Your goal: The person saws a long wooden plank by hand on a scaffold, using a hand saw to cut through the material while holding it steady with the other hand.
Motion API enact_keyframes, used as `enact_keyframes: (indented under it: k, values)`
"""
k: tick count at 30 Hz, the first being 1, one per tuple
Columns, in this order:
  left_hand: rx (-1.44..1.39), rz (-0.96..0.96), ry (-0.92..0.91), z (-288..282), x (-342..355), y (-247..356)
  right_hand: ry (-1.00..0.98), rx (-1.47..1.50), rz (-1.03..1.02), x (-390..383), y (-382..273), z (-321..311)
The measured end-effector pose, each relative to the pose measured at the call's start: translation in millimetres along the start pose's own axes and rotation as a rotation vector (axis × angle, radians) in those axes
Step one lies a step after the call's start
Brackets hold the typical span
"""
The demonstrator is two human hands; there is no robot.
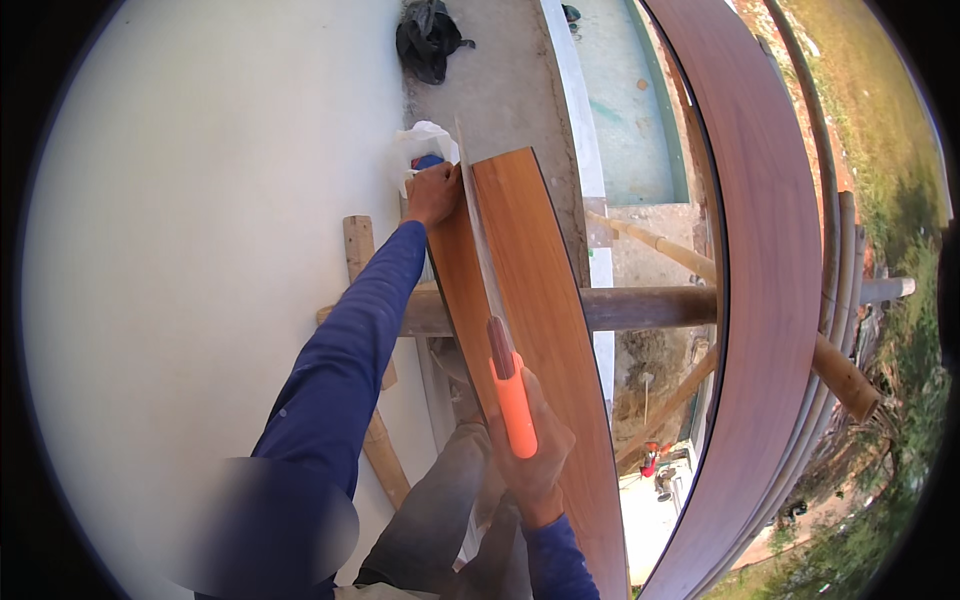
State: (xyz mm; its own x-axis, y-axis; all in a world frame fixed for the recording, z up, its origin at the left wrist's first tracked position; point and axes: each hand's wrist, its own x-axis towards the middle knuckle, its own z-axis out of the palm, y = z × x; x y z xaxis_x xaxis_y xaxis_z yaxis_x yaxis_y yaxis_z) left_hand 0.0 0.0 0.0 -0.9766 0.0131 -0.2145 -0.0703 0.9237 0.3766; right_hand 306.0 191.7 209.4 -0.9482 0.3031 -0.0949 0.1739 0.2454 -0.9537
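And here's a smooth, rounded orange plastic saw handle, a long grey metal blade, and a wood-grained brown plank (satin-smooth, by its look).

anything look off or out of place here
Two things look stray: a crumpled black bundle on the concrete floor toward the top, and bunched white plastic beside the left hand near the far end of the brown plank. Both look perhaps discarded. No clear spill or damage shows.

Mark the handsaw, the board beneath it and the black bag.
Handsaw point(514, 412): head view, on its orange handle.
Wood-grain board point(535, 250): head view, on its upper face.
Black bag point(426, 45): head view, on its crumpled middle.
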Motion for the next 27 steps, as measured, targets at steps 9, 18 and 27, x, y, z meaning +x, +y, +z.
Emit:
enact_keyframes:
  k: [9,18,27]
  values:
    - [-0.005,0.024,0.009,2,0,-3,-0.041,0.051,0.144,28,3,15]
    - [0.028,0.024,0.015,1,-1,0,0.018,0.084,0.044,83,17,43]
    - [0.004,0.006,0.015,0,-5,4,0.035,-0.024,-0.013,63,18,38]
